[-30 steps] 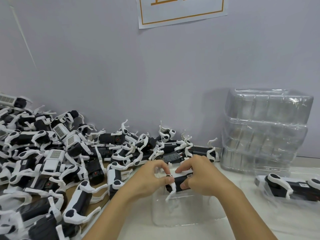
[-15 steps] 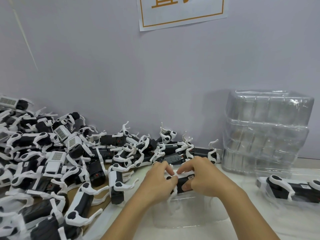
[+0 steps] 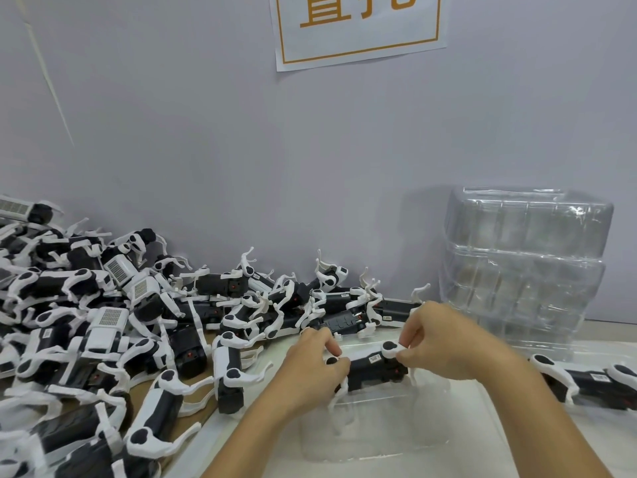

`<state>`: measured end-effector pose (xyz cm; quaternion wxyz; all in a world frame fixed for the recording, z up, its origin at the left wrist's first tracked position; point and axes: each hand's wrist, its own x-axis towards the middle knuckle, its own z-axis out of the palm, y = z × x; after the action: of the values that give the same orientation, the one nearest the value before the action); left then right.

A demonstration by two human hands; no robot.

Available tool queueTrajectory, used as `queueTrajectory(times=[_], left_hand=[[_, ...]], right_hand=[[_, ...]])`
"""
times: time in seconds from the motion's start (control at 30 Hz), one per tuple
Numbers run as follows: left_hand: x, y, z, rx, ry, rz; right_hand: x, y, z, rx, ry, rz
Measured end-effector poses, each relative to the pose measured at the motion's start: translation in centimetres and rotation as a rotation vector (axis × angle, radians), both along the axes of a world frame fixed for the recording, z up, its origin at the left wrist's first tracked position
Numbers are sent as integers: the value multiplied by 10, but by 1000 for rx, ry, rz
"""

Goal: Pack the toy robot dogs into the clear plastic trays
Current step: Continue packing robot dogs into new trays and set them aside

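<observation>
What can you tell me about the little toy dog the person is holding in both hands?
The held toy robot dog has a black, boxy body with white, glossy plastic-looking legs jointed at rounded white hips with black oval caps, and a small white label on its back. It lies lengthwise, left to right, legs pointing down into the clear plastic tray beneath it. The left hand grips one end; the right hand pinches the white hip at the other end. Whether it is fully seated in the tray cannot be told.
</observation>
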<state>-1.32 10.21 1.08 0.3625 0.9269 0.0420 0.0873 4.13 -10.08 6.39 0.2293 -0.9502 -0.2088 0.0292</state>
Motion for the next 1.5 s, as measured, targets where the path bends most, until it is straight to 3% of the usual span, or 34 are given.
queueTrajectory(times=[0.43,0.77,1.0,1.5], left_hand=[[3,1,-4,12,10,-24],[3,1,-3,19,6,-26],[4,-2,-9,-63,-51,27],[6,-4,-11,-152,-91,79]], right_hand=[[7,-6,-17,92,34,-85],[5,-3,-21,164,28,-15],[8,5,-26,200,82,-107],[-3,-9,-3,-35,167,92]])
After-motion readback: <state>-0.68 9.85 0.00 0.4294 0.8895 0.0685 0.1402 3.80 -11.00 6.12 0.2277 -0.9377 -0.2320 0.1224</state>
